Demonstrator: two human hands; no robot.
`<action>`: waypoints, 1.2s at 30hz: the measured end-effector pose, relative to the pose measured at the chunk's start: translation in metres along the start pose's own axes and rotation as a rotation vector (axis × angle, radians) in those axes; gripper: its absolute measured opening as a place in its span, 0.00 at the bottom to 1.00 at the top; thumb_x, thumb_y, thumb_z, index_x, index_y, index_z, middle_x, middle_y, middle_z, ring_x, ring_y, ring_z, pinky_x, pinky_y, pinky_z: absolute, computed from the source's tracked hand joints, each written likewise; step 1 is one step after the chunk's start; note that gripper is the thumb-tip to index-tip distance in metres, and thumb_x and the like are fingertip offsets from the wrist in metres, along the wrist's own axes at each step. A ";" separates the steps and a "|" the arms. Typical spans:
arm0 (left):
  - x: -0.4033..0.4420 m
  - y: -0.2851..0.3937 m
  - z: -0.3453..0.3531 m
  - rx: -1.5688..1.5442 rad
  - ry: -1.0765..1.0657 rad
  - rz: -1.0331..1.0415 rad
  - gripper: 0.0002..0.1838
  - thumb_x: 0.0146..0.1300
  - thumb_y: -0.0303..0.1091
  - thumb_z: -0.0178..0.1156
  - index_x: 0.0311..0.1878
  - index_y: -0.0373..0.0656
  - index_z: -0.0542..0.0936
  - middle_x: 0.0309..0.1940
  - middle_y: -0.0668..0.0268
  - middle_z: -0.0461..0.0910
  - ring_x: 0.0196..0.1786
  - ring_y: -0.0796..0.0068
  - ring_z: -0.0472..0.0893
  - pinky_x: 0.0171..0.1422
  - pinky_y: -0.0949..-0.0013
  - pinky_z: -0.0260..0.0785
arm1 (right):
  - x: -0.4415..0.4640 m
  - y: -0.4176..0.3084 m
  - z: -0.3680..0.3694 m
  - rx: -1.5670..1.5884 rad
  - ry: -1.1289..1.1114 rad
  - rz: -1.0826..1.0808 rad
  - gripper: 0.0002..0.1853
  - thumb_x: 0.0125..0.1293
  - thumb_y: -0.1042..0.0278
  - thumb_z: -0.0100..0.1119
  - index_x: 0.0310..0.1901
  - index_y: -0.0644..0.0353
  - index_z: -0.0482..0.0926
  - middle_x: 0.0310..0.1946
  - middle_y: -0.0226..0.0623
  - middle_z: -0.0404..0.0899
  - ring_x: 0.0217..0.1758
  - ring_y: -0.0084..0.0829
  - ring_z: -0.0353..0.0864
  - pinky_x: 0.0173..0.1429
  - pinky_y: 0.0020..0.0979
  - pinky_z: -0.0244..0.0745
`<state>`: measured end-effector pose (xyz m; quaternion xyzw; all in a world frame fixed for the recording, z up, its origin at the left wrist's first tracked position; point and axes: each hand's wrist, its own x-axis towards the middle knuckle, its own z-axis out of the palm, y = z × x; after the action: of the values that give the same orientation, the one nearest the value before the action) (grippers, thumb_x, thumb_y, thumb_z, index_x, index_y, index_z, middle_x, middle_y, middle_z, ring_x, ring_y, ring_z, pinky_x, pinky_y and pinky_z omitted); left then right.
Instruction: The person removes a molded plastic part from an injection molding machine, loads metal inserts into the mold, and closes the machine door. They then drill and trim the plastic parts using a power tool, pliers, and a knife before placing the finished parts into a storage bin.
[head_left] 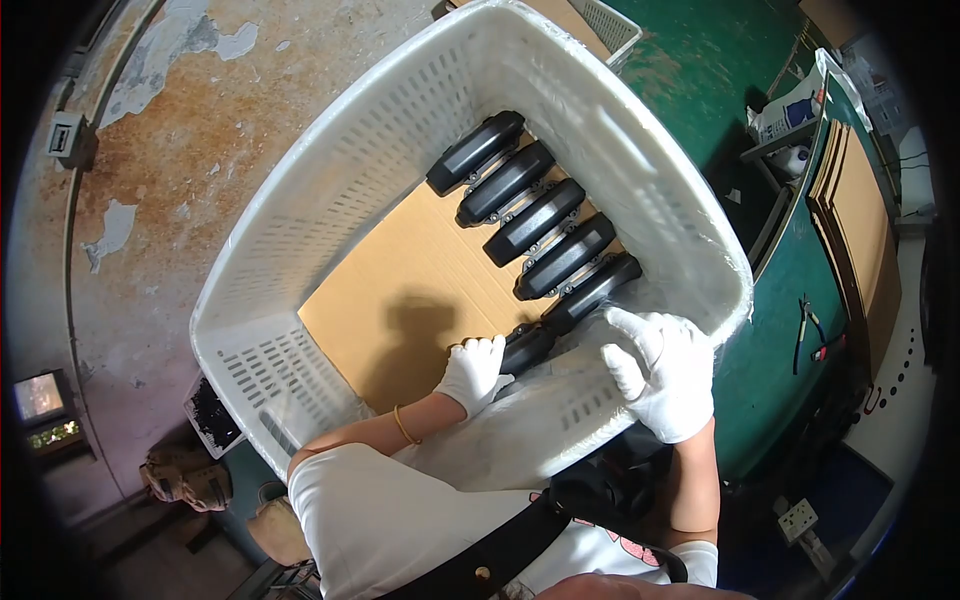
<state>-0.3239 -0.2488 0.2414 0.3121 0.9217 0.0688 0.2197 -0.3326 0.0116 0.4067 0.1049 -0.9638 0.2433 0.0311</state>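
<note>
My left hand point(472, 376), in a white glove, reaches into a large white plastic crate point(300, 150). Its fingers close around the near end of a black, rounded-edged part point(527, 350); my hand covers some of that part. Several similar black parts point(535, 222) lie in a slanting row along the crate's far right side, with metal pieces between them. They rest on a brown cardboard sheet point(400, 260) at the bottom. Also gloved in white, my right hand point(668, 378) is over the crate's near right rim, thumb and index finger apart, with clear plastic film point(640, 295) close by.
On the green surface to the right are pliers point(803, 335) and a stack of cardboard sheets point(855, 230). A white bag point(790, 118) stands farther back. At the lower left are a small crate of black pieces point(212, 415) and a brown bag point(188, 476). Peeling wall lies left.
</note>
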 end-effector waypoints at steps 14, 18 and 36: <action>0.080 0.027 -0.020 -0.248 -0.103 -0.002 0.29 0.67 0.46 0.51 0.65 0.38 0.65 0.49 0.51 0.74 0.53 0.52 0.75 0.56 0.54 0.69 | -0.102 0.028 0.015 0.852 0.562 0.236 0.26 0.71 0.48 0.49 0.43 0.69 0.78 0.35 0.47 0.80 0.39 0.36 0.81 0.44 0.35 0.74; 0.082 0.025 -0.013 -0.232 -0.090 0.016 0.30 0.67 0.46 0.51 0.67 0.38 0.64 0.50 0.50 0.73 0.54 0.52 0.74 0.58 0.54 0.68 | -0.120 0.025 0.022 0.882 0.589 0.382 0.25 0.72 0.49 0.50 0.41 0.70 0.78 0.34 0.46 0.80 0.37 0.35 0.81 0.40 0.31 0.75; 0.083 0.012 -0.030 -0.276 -0.062 0.122 0.25 0.68 0.48 0.49 0.60 0.39 0.74 0.48 0.51 0.79 0.53 0.53 0.76 0.59 0.57 0.68 | -0.167 0.014 0.031 0.850 0.528 0.541 0.21 0.72 0.56 0.49 0.41 0.70 0.81 0.30 0.42 0.82 0.34 0.32 0.82 0.43 0.30 0.74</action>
<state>-0.3898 -0.1881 0.2416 0.3361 0.8757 0.1981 0.2844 -0.1728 0.0406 0.3543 -0.2067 -0.7331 0.6272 0.1628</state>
